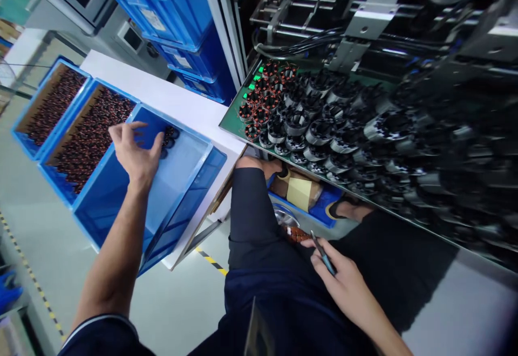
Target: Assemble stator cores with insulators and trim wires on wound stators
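Observation:
My left hand point(135, 153) is over a blue bin point(109, 205), its fingers curved and apart, with nothing seen between them. Beside its thumb, a few small dark ring-shaped parts point(170, 137), which look like motor stators, sit in the bin's far corner. Low in front of my lap, my right hand point(342, 275) is closed round a slim tool point(324, 253) with a dark, narrow tip and a blue-grey handle; its exact kind is unclear. Just beyond those fingers is a brown, braided-looking item point(297, 233), partly hidden.
Two blue bins point(60, 153) full of copper-wound parts stand at the left. On the green bench top point(232, 118), wound stators point(261, 100) and many bare black-and-silver stators point(319, 132) are crowded under machinery point(370, 21). Blue crates point(178, 11) are stacked behind.

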The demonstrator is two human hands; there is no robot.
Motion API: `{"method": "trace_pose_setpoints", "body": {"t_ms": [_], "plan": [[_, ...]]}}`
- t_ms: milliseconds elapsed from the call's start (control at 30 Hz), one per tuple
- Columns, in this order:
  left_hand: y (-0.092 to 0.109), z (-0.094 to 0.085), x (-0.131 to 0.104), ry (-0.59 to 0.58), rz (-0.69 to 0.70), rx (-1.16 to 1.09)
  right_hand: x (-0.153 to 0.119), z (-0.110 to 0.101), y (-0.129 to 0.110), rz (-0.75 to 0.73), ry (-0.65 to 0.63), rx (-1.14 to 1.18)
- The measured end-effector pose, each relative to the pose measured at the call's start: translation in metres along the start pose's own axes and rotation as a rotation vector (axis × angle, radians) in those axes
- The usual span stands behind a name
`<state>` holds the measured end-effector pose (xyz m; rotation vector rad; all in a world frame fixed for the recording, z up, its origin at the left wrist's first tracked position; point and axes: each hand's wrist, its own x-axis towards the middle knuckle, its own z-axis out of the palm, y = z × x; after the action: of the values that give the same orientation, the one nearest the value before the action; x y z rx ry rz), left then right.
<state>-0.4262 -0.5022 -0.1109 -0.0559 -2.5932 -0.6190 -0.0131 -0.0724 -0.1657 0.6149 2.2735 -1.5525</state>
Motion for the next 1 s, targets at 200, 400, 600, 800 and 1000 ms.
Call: {"method": "trace_pose_setpoints", "body": {"t_ms": [200, 400, 600, 800, 1000], "plan": [[0.133, 0.047, -0.024, -0.435, 0.74, -0.107, -0.005, -0.001, -0.024, -0.099, -0.047, -0.002], [0.171, 0.1, -0.029, -0.66, 0.797, 0.058, -0.028, -0.011, -0.013, -0.119, 0.004, 0.023], [0.164, 0.097, -0.019, -0.554, 0.593, -0.165, -0.046, -0.013, 0.026, -0.039, 0.063, 0.053], [0.198, 0.042, -0.072, -0.565, 0.083, -0.954, -0.037, -0.017, 0.017, -0.031, 0.095, 0.171], [0.26, -0.018, -0.18, -0.834, 0.208, -1.207, -0.023, -0.021, -0.041, -0.31, 0.316, 0.48]]}}
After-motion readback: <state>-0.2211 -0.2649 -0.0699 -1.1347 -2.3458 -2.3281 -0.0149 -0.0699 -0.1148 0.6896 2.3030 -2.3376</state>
